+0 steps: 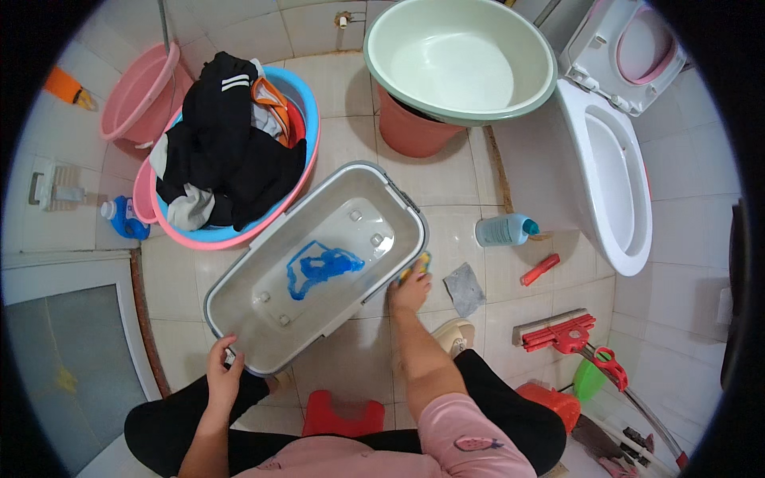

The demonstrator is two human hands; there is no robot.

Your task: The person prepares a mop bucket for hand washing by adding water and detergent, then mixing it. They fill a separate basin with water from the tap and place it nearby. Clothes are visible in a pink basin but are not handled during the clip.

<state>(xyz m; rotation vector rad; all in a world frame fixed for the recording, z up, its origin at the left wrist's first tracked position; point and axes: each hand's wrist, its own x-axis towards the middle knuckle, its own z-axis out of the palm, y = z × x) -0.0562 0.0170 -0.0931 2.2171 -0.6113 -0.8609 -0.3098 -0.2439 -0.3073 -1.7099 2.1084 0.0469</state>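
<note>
A grey-white rectangular plastic storage bin [323, 239] lies slantwise before me, its inside facing up. On its floor is a thick smear of blue liquid [326, 266]. My left hand [225, 367] grips the near left corner, fingers at the rim. Beyond the opposite end, low on the right, my right hand [411, 290] holds a yellow-and-green sponge [422, 264] close by the bin's outer wall. Fingers cover part of the sponge, and whether it touches the bin cannot be made out.
A blue tub [311, 101] heaped with dark clothes [233, 149] stands upper left. Beyond are a pale green basin [460, 60] on a red bucket [412, 131] and a toilet [615, 179]. A bottle [502, 230], grey cloth [465, 290] and squeeze mop [568, 337] lie right.
</note>
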